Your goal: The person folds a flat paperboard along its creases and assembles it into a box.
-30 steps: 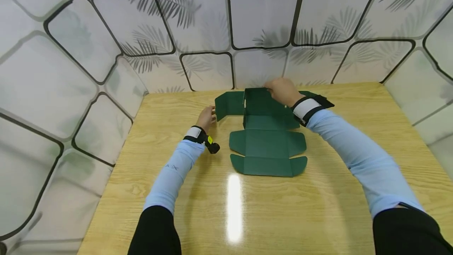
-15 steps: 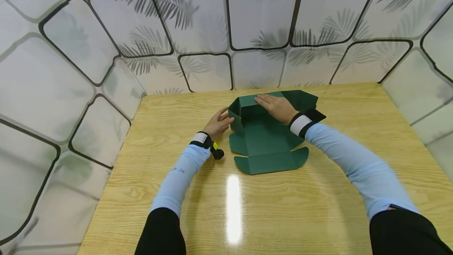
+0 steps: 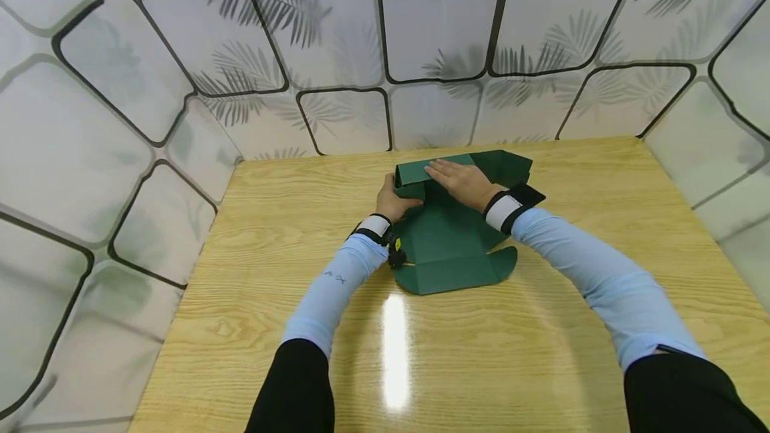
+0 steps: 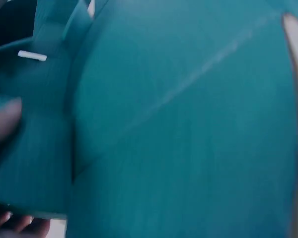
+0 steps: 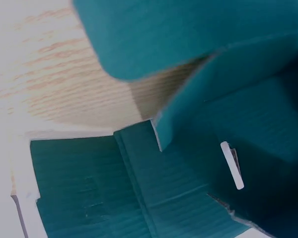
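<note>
A dark green cardboard box blank [image 3: 451,232], partly folded up at its far side, lies on the table. My left hand [image 3: 396,200] grips its folded far left corner. In the left wrist view the thumb [image 4: 5,121] is on the inner face of a panel, and fingertips [image 4: 22,223] curl round that panel's edge. My right hand [image 3: 462,184] rests with straight fingers on the folded-over far panel [image 3: 415,171]. Neither the right fingers nor their contact shows in the right wrist view, which has the green cardboard [image 5: 84,183] with a pale slot.
The light wood table [image 3: 271,252] extends on all sides of the blank. A patterned curtain [image 3: 445,25] rises just behind its far edge, and patterned cloth [image 3: 66,152] stands at the left. A far right flap [image 3: 508,166] of the blank sticks outward.
The far panel has been folded up and over toward me. My left hand has moved right and now grips the left corner, where the side flap is folded in. My right hand has come slightly nearer.
</note>
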Tool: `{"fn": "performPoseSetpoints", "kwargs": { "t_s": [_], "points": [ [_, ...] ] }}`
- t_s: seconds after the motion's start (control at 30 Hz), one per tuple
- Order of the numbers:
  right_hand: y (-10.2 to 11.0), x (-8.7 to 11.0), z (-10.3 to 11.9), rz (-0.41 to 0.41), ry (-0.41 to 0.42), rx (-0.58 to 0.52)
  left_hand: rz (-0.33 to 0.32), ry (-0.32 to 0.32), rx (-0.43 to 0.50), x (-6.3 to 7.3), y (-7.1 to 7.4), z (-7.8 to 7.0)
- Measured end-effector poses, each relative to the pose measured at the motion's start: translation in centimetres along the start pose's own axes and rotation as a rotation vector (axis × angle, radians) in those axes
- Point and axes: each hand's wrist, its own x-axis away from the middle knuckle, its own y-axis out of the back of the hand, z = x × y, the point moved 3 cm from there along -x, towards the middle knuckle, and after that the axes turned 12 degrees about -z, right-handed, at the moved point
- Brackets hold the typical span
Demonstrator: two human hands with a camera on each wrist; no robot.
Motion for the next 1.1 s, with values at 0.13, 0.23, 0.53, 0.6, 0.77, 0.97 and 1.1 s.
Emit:
{"fn": "performPoseSetpoints", "kwargs": {
  "t_s": [0.13, 0.23, 0.53, 0.6, 0.77, 0.97, 1.1],
  "points": [
    [-0.1, -0.1, 0.3, 0.002, 0.007, -0.003, -0.204, -0.113, -0.134, -4.2, -4.6, 6.5],
    [-0.2, -0.3, 0.4, 0.007, -0.008, 0.005, -0.187, 0.001, -0.172, -3.1, -3.2, 3.5],
    [-0.4, -0.6, 0.1, 0.016, -0.057, -0.026, -0.246, 0.119, -0.269, 2.2, 1.1, -5.4],
    [-0.2, -1.0, -0.2, 0.052, -0.077, -0.056, -0.23, 0.125, -0.267, 2.3, 1.4, -5.6],
    [0.9, -2.5, -2.1, 0.154, -0.196, -0.21, -0.188, 0.121, -0.28, 2.0, 2.0, -5.6],
    [3.6, -3.4, -5.9, 0.189, -0.374, -0.153, -0.131, 0.155, -0.276, 1.8, 2.1, -5.6],
    [3.4, -2.6, -6.8, 0.414, -0.346, -0.06, -0.126, 0.161, -0.279, 1.7, 2.1, -5.8]
  ]
}}
